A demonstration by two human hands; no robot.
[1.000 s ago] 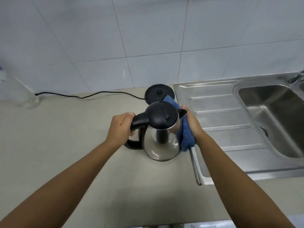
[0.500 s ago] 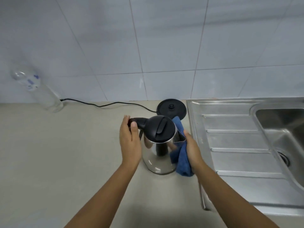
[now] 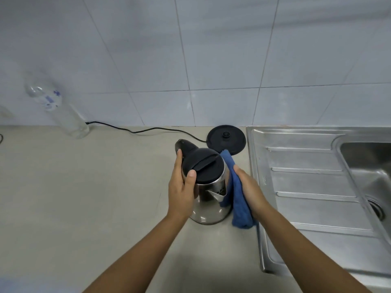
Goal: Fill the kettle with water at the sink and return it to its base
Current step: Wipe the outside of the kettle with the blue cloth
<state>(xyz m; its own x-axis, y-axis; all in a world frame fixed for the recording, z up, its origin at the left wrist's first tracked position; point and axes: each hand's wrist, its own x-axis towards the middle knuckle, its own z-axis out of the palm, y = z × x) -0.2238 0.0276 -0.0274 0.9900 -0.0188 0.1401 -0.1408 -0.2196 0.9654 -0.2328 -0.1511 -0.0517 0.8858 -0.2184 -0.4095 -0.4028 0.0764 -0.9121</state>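
Note:
A steel kettle (image 3: 208,205) with a closed black lid stands upright on the beige counter, spout turned toward me. My left hand (image 3: 182,188) wraps the lid's left rim, thumb on top. My right hand (image 3: 250,190) presses a blue cloth (image 3: 239,199) against the kettle's right side. The round black base (image 3: 226,139) lies bare just behind the kettle, by the wall. The steel sink (image 3: 368,166) is at the right edge, its bowl partly out of frame.
The sink's ribbed drainboard (image 3: 304,180) lies right of the kettle. A black cord (image 3: 148,130) runs from the base left along the wall. A clear plastic bottle (image 3: 63,115) leans against the tiles at far left. Beige counter (image 3: 84,197) spreads to the left.
The kettle has turned, so its handle now points to the back and its spout to the front. My left hand moved from the handle to the lid rim. The cloth stays on the right side.

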